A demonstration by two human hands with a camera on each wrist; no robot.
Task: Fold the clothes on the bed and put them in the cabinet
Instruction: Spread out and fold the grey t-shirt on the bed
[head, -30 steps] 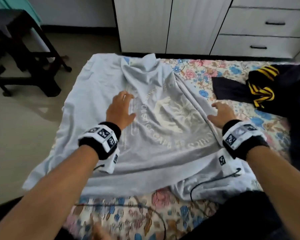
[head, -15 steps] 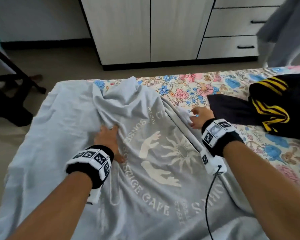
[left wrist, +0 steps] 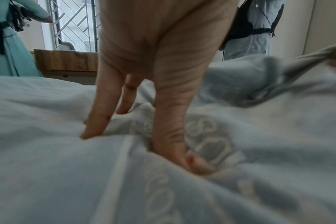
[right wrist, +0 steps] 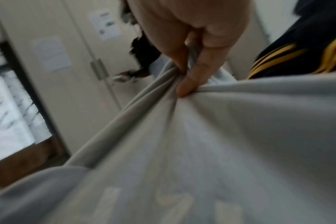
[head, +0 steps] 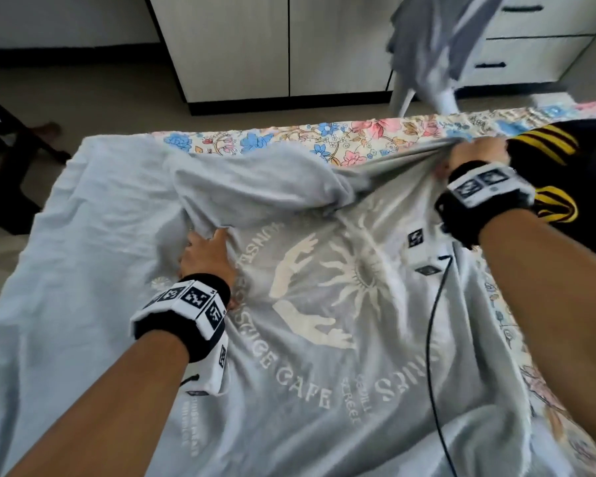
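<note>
Across the bed point(head: 358, 136), with its floral sheet, your grey T-shirt point(head: 324, 339) lay spread print-up, covering most of the near side, and it was not yet folded; I judged you were only at the first step, flattening and straightening it. A black garment with yellow stripes point(head: 558, 146) waited at the right edge, bunched and untouched, so it looked as if both pieces had yet to be folded and carried over. The white cabinet point(head: 289, 46) stood beyond the bed with its doors closed and drawers to its right. A second person's grey clothing point(head: 437, 39) hung into view in front of those drawers, and a dark piece of furniture point(head: 11, 166) sat on the pale floor at the left. Your left hand point(head: 207, 256) pressed flat on the shirt near its bunched upper part, fingers point(left wrist: 98, 115) straight and slightly spread, holding the cloth down. Your right hand point(head: 475, 153) was at the far right of the shirt, fingers point(right wrist: 194, 81) curled and clamped on a gathered fold, which was pulled taut toward the striped garment.
</note>
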